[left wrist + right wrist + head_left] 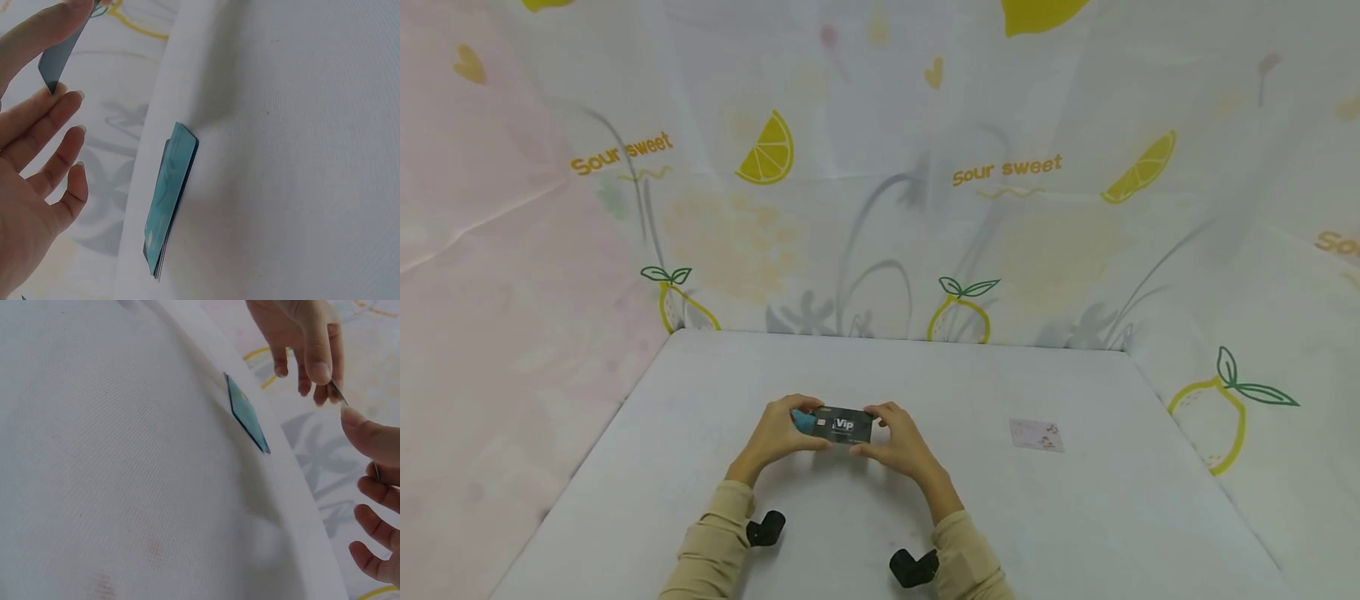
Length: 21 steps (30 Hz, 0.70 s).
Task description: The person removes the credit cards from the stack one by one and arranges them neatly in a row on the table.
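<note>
Both hands hold a black card marked "Vip" (pixel 853 427) above the table, its printed face turned to the head camera. My left hand (pixel 778 432) pinches its left end between thumb and fingers. At the opposite end, my right hand (pixel 902 443) grips the card with the thumb low and a finger at the upper corner. In the left wrist view, the card (pixel 59 59) shows as a dark slanted sheet. Beyond the hands, a small stack of cards with a teal one on top (pixel 167 194) lies on the table, partly hidden in the head view.
A pale pink card (pixel 1037 435) with small pictures lies farther right on the white table (pixel 700 400). Black devices (pixel 766 529) sit at both wrists. Lemon-printed cloth (pixel 880 233) hangs behind and at the sides.
</note>
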Each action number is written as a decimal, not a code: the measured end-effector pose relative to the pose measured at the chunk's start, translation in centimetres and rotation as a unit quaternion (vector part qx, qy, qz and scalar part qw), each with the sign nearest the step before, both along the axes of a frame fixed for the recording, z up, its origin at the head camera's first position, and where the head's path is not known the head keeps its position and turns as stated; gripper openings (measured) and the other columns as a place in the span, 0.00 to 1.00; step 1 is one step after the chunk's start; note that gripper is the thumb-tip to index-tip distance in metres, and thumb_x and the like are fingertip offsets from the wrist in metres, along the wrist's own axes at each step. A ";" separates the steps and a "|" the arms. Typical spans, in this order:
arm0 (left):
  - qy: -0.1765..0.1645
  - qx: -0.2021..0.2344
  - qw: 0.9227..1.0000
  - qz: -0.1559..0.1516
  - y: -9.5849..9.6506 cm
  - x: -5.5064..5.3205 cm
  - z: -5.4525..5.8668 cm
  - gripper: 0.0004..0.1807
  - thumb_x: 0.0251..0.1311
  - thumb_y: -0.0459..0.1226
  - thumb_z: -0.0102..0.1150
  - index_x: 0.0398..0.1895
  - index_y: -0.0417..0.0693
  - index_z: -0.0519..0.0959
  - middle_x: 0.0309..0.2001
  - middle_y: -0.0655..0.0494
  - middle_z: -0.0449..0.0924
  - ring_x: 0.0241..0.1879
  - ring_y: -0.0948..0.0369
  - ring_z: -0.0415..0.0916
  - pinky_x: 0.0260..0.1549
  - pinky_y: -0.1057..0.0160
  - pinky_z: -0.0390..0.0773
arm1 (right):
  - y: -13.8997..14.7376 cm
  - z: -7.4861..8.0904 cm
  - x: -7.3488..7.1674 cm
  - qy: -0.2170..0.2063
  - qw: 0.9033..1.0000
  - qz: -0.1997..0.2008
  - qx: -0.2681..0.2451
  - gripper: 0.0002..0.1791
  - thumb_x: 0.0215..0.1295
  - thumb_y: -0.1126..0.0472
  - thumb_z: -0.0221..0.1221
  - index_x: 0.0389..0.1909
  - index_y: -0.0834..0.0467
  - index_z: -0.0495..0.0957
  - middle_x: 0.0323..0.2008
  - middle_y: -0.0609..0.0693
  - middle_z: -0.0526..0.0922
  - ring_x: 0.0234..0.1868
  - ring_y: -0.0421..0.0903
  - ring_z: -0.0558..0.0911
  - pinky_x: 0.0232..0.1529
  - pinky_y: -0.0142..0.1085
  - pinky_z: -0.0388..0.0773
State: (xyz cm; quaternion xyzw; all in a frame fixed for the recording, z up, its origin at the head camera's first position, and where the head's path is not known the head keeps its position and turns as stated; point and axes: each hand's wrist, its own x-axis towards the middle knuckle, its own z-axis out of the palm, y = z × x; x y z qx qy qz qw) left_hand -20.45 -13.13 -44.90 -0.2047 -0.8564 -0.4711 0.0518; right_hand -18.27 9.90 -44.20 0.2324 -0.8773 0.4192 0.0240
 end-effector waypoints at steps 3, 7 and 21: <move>0.000 0.006 1.000 0.001 0.3 0.1 0.0 0.33 0.29 0.38 0.80 0.44 0.35 0.80 0.39 0.44 0.81 0.39 0.47 0.76 0.38 0.49 0.75 | 0.3 0.0 0.0 -0.003 1.000 0.004 -0.006 0.34 0.50 0.56 0.71 0.54 0.70 0.72 0.48 0.61 0.76 0.46 0.58 0.76 0.47 0.52 0.74; 0.007 0.009 1.000 0.005 0.8 0.2 -0.1 0.32 0.28 0.38 0.80 0.43 0.36 0.81 0.39 0.46 0.82 0.39 0.51 0.77 0.38 0.53 0.76 | 0.8 0.2 0.2 -0.004 1.000 0.003 -0.008 0.34 0.49 0.56 0.71 0.54 0.70 0.72 0.48 0.61 0.76 0.46 0.58 0.76 0.47 0.52 0.73; 0.010 -0.011 1.000 0.002 2.5 0.3 0.0 0.32 0.30 0.41 0.80 0.44 0.38 0.80 0.40 0.46 0.81 0.40 0.46 0.76 0.37 0.52 0.77 | 2.5 0.3 0.5 -0.011 1.000 -0.005 -0.005 0.33 0.50 0.57 0.70 0.55 0.68 0.72 0.48 0.61 0.75 0.47 0.59 0.76 0.46 0.52 0.74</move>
